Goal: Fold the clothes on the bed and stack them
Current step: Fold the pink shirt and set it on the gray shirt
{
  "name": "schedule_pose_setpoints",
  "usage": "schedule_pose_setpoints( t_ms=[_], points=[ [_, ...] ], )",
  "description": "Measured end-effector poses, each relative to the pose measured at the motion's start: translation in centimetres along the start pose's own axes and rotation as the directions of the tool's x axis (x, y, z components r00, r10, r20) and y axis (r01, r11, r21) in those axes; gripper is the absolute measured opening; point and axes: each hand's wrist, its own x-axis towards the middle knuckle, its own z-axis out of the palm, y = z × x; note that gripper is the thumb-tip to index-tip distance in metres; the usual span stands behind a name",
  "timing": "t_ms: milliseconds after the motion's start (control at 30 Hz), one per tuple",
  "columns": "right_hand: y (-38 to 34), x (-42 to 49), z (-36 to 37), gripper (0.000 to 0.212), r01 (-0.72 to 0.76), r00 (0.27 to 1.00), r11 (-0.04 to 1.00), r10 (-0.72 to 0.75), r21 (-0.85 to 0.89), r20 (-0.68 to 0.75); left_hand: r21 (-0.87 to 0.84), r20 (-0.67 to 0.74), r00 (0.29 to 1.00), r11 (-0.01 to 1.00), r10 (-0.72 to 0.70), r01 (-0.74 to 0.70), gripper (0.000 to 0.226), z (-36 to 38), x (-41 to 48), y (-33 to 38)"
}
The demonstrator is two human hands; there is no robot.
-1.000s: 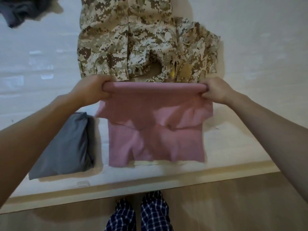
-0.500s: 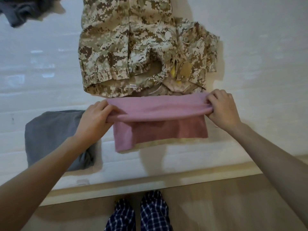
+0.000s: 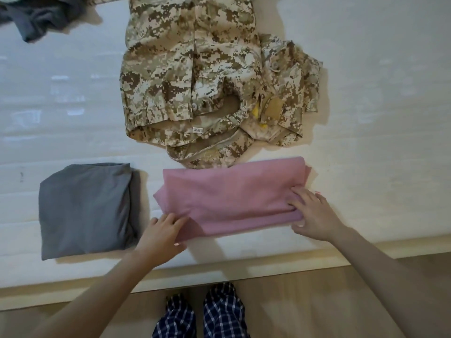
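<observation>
While the pink top [image 3: 231, 191] lies folded into a wide band on the bed [image 3: 378, 118] between your hands, square it up before you lift it. Your left hand [image 3: 163, 231] pinches the near left corner, fingers curled over the cloth and thumb at its edge. Your right hand [image 3: 314, 215] lies almost flat on the right end, fingers spread and pressing, gripping nothing.

The left end looks slanted and a lower layer shows along the near edge. I would draw that corner outward under your left hand until the layers line up, with the right palm pinning the other end. Then smooth from the right hand across to the left to set the crease.

The folded grey shirt [image 3: 85, 208] sits just outside your left hand, apart from the top, and is the likely base for the stack. Beyond your fingertips the unfolded camouflage jacket [image 3: 190, 76] has its collar against the top's far edge, so lift straight up and don't drag. A crumpled dark garment [image 3: 36, 15] lies far beyond your left hand.
</observation>
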Motion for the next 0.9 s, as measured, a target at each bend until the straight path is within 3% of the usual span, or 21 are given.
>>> schedule_pose_setpoints(
  t_ms=[67, 133, 200, 267, 367, 400, 467, 533, 633, 733, 767, 833, 900],
  points=[
    [0.5, 0.4, -0.4, 0.044, -0.016, 0.994, 0.995, 0.027, 0.096, -0.109, -0.127, -0.122, 0.992, 0.992, -0.030, 0.014, 0.054, -0.6, 0.5, -0.4],
    [1.0, 1.9, -1.8, 0.034, -0.036, 0.958, 0.990, 0.074, 0.138, -0.278, -0.263, -0.375, 0.923, 0.965, -0.086, -0.017, 0.044, -1.9, 1.7, -1.2],
    [1.4, 4.0, -3.5, 0.037, -0.081, 0.931, 0.986, 0.127, 0.144, -0.343, -0.287, -0.494, 0.854, 0.958, -0.164, 0.018, 0.035, -3.6, 3.4, -2.1],
    [1.5, 6.4, -4.8, 0.052, -0.054, 0.951, 0.987, 0.096, 0.148, -0.292, -0.279, -0.454, 0.873, 0.959, -0.181, 0.053, 0.040, -5.1, 5.5, -2.8],
    [1.2, 9.3, -5.7, 0.075, 0.012, 0.999, 0.989, -0.005, 0.147, -0.048, -0.246, -0.233, 0.963, 0.966, -0.133, 0.074, 0.049, -5.9, 8.2, -3.7],
    [1.1, 9.8, -5.7, 0.073, 0.006, 1.000, 0.993, -0.009, 0.119, 0.025, -0.222, -0.143, 0.983, 0.972, -0.111, 0.077, 0.047, -6.0, 8.8, -4.2],
    [1.3, 10.4, -5.5, 0.047, -0.047, 0.995, 0.994, 0.038, 0.096, 0.091, -0.189, -0.018, 0.997, 0.980, -0.072, 0.067, 0.028, -6.4, 9.4, -5.1],
    [1.5, 10.2, -5.5, 0.028, -0.091, 0.991, 0.982, 0.073, 0.167, 0.114, -0.197, -0.010, 0.999, 0.980, -0.032, 0.029, 0.021, -7.0, 9.2, -5.6],
    [1.1, 8.9, -5.9, 0.019, -0.057, 0.996, 0.971, 0.039, 0.232, 0.082, -0.236, -0.019, 1.000, 0.972, 0.002, -0.007, 0.018, -7.5, 8.5, -4.9],
    [0.2, 6.0, -7.1, 0.024, -0.030, 0.998, 0.961, 0.015, 0.276, 0.058, -0.353, 0.041, 0.999, 0.936, 0.000, 0.014, 0.032, -8.0, 6.6, -3.7],
    [0.1, 4.7, -7.5, 0.025, -0.048, 0.999, 0.958, 0.040, 0.283, 0.034, -0.424, -0.009, 1.000, 0.906, -0.019, 0.014, 0.038, -8.4, 5.6, -3.6],
    [0.0, 1.7, -8.5, 0.029, -0.098, 0.988, 0.939, 0.131, 0.328, -0.080, -0.528, -0.238, 0.970, 0.844, -0.045, -0.091, 0.050, -9.3, 3.0, -3.5],
    [-0.3, -1.4, -8.7, 0.035, -0.065, 0.940, 0.938, 0.171, 0.340, -0.294, -0.414, -0.510, 0.859, 0.865, 0.036, -0.282, 0.050, -9.7, 0.0, -3.0]
  ],
)
